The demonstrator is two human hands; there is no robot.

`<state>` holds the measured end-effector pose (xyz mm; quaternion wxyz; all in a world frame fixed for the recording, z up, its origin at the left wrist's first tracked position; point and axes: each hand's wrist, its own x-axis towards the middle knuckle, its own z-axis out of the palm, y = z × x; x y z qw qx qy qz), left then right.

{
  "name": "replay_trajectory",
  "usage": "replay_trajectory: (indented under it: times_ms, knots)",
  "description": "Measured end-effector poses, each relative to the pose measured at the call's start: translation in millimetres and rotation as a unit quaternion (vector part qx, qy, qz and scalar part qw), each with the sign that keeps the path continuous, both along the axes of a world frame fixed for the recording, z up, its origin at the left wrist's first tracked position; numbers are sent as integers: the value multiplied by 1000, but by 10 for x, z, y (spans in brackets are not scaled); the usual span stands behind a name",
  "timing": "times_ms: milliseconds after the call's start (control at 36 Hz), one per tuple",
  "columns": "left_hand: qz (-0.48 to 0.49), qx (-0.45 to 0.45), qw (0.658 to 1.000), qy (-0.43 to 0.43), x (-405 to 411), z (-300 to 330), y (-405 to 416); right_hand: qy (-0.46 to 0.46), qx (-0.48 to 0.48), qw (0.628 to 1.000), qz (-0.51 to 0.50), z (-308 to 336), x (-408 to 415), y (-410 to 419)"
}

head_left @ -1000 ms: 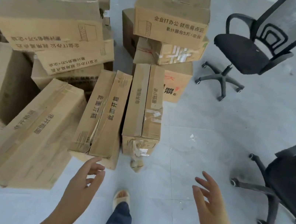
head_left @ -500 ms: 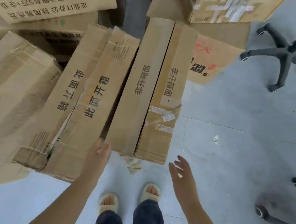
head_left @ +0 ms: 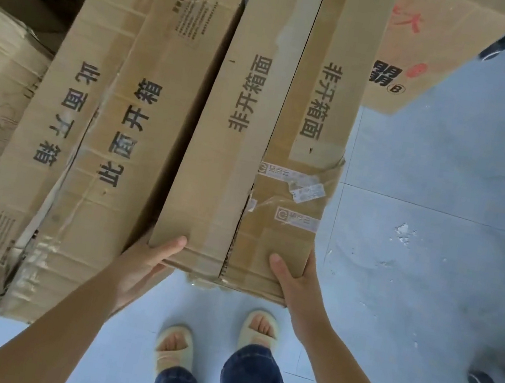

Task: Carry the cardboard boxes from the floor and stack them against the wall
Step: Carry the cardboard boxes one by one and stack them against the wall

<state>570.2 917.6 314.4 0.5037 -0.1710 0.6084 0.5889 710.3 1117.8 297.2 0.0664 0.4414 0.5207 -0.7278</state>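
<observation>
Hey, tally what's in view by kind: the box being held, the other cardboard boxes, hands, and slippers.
held box, in both hands' grip: 1
other cardboard boxes, several cut off by the frame edge: 5 that I can make out
Hands, left hand and right hand: 2
slippers: 2
Total: 10

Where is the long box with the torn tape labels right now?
Centre of the head view: the taped box is gripped at its near end by the left hand and right hand, beside the neighbouring long box.
</observation>
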Motion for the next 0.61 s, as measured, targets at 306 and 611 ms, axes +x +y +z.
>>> replay_trajectory:
  times_ms: [306, 611]
  knots:
    - [-33, -27, 995, 91, 184, 599, 208, -13, -41, 997, -69, 706, 226, 139]
    - [1, -24, 999, 33, 405, 1844, 57, -19, 9, 994, -107, 2104, 473, -181]
